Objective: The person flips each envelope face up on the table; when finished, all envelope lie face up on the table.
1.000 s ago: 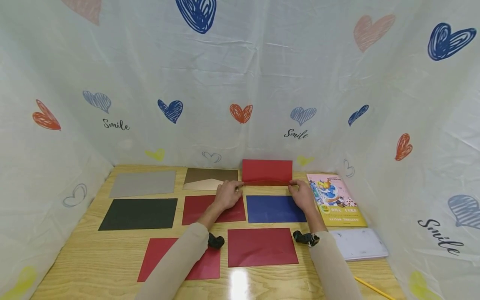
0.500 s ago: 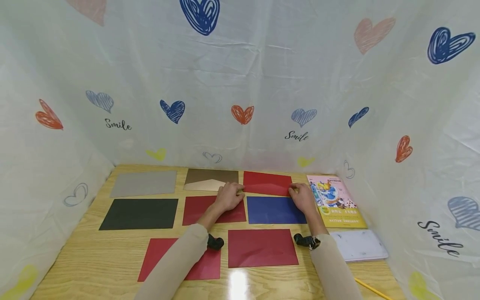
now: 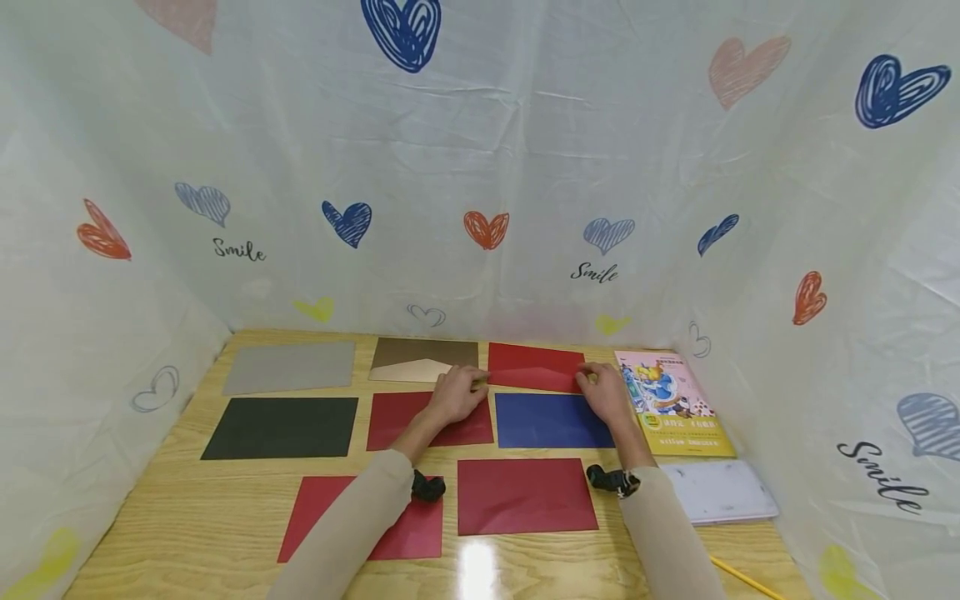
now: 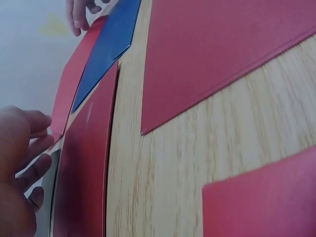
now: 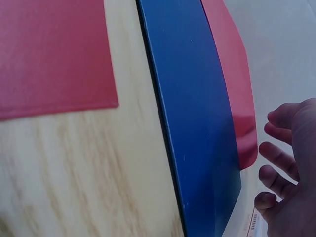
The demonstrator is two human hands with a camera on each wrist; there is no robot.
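Note:
At the back of the table lies a bright red envelope [image 3: 536,360], a crease running across its lower part. My left hand [image 3: 454,394] is at its near left corner, above a dark red envelope [image 3: 390,421]; its fingers are loosely bent. My right hand [image 3: 602,390] is by the right end of the bright red envelope, beside a blue envelope [image 3: 551,419]. In the right wrist view the fingers [image 5: 279,158] are spread and relaxed, just off the rounded red end. The left wrist view has the index fingertip [image 4: 47,120] right at the red edge.
Grey [image 3: 288,368], black [image 3: 281,427] and brown [image 3: 420,350] envelopes lie to the left, the brown one with a cream flap. Two more red envelopes [image 3: 527,497] are in front. A picture book [image 3: 675,400], a white notebook [image 3: 720,492] and a yellow pencil [image 3: 746,577] sit on the right.
A second ago the bright red envelope stood tilted up against the back curtain; it has come down flat on the table. Both hands stay near its ends and have hardly moved.

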